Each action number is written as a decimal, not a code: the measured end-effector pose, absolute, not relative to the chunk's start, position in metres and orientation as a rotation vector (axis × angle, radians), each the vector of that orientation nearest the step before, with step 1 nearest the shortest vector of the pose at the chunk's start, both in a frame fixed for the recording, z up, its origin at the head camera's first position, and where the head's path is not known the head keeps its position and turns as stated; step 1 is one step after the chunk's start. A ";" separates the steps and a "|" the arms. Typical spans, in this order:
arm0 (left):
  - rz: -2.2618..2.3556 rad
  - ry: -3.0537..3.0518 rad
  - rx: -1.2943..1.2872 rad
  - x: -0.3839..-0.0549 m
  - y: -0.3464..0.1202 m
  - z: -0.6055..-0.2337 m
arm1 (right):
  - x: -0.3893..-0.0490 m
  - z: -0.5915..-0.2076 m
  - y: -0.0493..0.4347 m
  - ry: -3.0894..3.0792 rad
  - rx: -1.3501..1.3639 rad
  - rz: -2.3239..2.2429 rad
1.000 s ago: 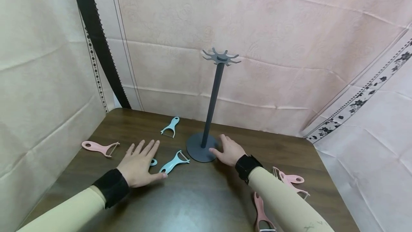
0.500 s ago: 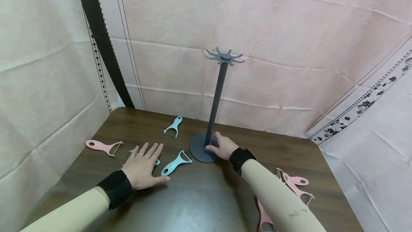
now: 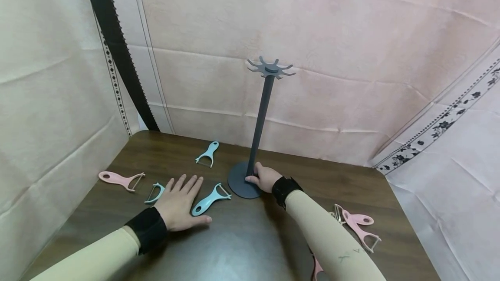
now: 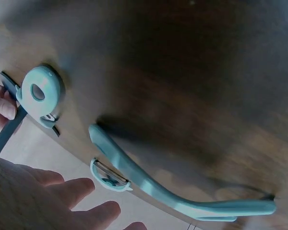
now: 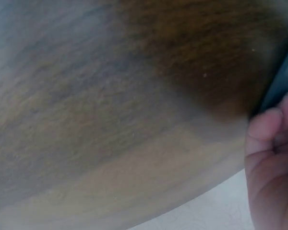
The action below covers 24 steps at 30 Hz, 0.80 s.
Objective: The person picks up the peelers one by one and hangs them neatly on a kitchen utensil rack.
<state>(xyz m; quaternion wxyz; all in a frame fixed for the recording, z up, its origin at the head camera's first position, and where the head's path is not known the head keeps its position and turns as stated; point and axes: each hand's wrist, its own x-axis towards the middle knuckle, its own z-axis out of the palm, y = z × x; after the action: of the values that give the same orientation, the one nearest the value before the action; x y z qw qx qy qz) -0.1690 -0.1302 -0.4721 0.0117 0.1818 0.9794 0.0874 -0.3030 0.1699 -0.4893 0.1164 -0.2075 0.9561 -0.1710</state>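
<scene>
My right hand grips the dark grey pole of a hook stand low down, just above its round base, thumb in front. Spread and straight-fingered, my left hand hovers low over the table among light blue peelers. One blue peeler pokes out left of that hand, its handle hidden below; the left wrist view shows its long curved handle. Another blue peeler lies right of the left fingers, between hand and stand base. A third blue peeler lies behind, near the table's back edge.
A pink peeler lies at the table's left edge. On the right, pink peelers overlap one another, and another pink peeler is partly covered by the right forearm. Pale cloth walls enclose the brown table.
My right hand has moved left from beside the stand's base to the pole and closed round it. The left hand has shifted slightly right, uncovering the head of a blue peeler.
</scene>
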 end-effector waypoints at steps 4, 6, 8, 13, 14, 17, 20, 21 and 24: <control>0.303 3.080 0.591 -0.170 -0.128 -0.476 | -0.304 -0.493 0.168 2.818 -0.594 -0.417; 0.302 3.090 0.610 -0.171 -0.126 -0.478 | -0.305 -0.493 0.167 2.824 -0.578 -0.414; 0.278 3.095 0.618 -0.173 -0.124 -0.480 | -0.305 -0.493 0.166 2.825 -0.561 -0.428; 0.218 3.102 0.619 -0.180 -0.122 -0.482 | -0.305 -0.492 0.161 2.821 -0.564 -0.437; 0.216 3.103 0.626 -0.181 -0.121 -0.483 | -0.305 -0.492 0.161 2.820 -0.560 -0.430; 0.224 3.102 0.639 -0.184 -0.119 -0.483 | -0.305 -0.493 0.161 2.821 -0.547 -0.434; 0.236 3.083 0.638 -0.187 -0.118 -0.482 | -0.306 -0.494 0.163 2.825 -0.534 -0.429; 0.240 3.073 0.633 -0.187 -0.118 -0.481 | -0.306 -0.494 0.163 2.826 -0.532 -0.424; 0.238 3.043 0.616 -0.189 -0.117 -0.480 | -0.306 -0.495 0.164 2.827 -0.522 -0.401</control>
<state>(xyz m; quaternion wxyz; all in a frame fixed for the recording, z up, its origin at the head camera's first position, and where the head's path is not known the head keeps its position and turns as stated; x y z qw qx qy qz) -0.1889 -0.1169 -0.4801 0.0138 0.1977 0.9772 0.0763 -0.3063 0.1640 -0.4946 0.1193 -0.1784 0.9670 -0.1373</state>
